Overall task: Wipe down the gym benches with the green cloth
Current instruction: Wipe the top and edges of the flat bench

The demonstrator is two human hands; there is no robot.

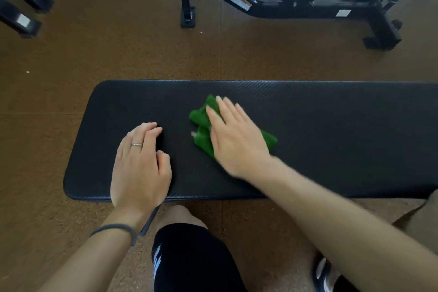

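While you kneel at the near long edge of the black bench pad (331,125), your bent knee (187,239) sits just below that edge, and both forearms reach forward over it. Your left hand (141,166) rests on the pad near its rounded left end, fingers relaxed and lightly bent, holding nothing; it seems to be steadying you. To the right of it, nearer the pad's middle, your right hand (237,140) lies flat with straight fingers pressing down on the green cloth (201,125), which is bunched under the palm and shows on both sides of the hand. The hand is blurred, so you are likely mid-stroke. How much of this pad is already wiped cannot be told, since the surface shows no wet streaks or marks either way; judge the job as somewhere in the middle of this one bench, with the long stretch running off to the right past the cloth probably still to do, and other benches after it. Nothing lies on the pad to block the strokes except your own left hand, which you would have to lift to cover that end. Beyond the pad's far edge is brown rubber floor (118,54), then a black machine frame (272,7) at the far right and black equipment feet (21,19) at the far left.
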